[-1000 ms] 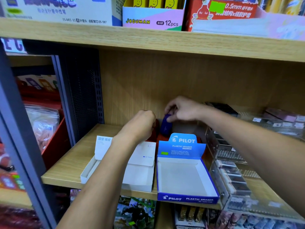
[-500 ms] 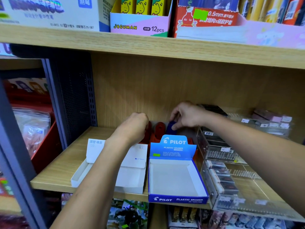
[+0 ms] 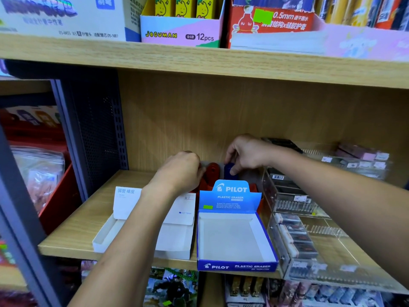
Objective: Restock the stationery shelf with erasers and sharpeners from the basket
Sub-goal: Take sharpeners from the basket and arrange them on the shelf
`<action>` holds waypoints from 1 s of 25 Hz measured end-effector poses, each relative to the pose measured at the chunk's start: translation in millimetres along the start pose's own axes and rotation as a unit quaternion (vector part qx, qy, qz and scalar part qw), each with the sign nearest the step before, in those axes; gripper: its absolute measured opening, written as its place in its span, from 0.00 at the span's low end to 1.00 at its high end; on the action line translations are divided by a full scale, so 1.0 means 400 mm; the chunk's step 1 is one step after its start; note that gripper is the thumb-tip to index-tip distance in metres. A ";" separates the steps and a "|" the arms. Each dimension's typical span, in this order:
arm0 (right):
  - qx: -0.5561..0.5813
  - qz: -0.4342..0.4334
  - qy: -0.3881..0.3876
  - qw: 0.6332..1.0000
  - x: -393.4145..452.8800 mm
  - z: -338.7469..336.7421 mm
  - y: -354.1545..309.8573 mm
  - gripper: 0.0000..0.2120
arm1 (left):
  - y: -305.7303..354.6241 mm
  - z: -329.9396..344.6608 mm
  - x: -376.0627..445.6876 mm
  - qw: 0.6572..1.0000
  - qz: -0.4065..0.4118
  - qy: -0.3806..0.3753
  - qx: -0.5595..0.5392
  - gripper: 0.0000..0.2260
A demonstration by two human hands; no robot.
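Both hands work at the back of the shelf (image 3: 73,222), mid-frame, behind the empty Pilot box (image 3: 234,235). Right hand (image 3: 247,155) pinches a blue sharpener (image 3: 229,170) and seems to be standing it beside the red sharpener (image 3: 213,171). Left hand (image 3: 179,173) is curled, perhaps steadying red ones, though its fingers are hidden. Next: release the blue one upright and fetch more.

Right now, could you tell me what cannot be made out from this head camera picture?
- Left hand: its fingers are hidden behind its own back, so any grip is unclear.
- Blue item: partly covered by the right hand and the Pilot box flap.
- Red items: mostly hidden by the left hand and the boxes.
- Basket: not in view.
- Acrylic organiser labels: too small and blurred.
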State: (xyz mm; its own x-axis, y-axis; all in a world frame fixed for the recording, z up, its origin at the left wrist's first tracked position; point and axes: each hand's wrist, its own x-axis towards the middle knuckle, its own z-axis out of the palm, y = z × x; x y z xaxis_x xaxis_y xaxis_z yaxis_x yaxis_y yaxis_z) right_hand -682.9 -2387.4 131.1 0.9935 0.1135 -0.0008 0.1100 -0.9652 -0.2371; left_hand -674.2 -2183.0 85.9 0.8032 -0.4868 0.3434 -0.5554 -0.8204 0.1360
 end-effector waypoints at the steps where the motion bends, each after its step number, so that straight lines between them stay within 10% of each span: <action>1: -0.006 -0.001 0.001 1.000 0.000 -0.002 -0.001 0.15 | 0.004 0.001 -0.001 1.000 -0.002 -0.002 0.000 0.12; 25: -0.054 -0.026 -0.021 0.998 0.000 0.001 -0.015 0.15 | -0.039 0.027 0.021 0.997 -0.026 -0.036 -0.060 0.13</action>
State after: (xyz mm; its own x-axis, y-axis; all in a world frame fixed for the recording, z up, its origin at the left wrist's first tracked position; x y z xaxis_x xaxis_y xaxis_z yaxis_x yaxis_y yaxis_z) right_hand -683.8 -2381.6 131.9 0.9845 0.1721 -0.0329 0.1664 -0.9772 -0.1319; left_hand -656.5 -2177.7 76.4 0.8427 -0.4678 0.2665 -0.5305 -0.8058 0.2632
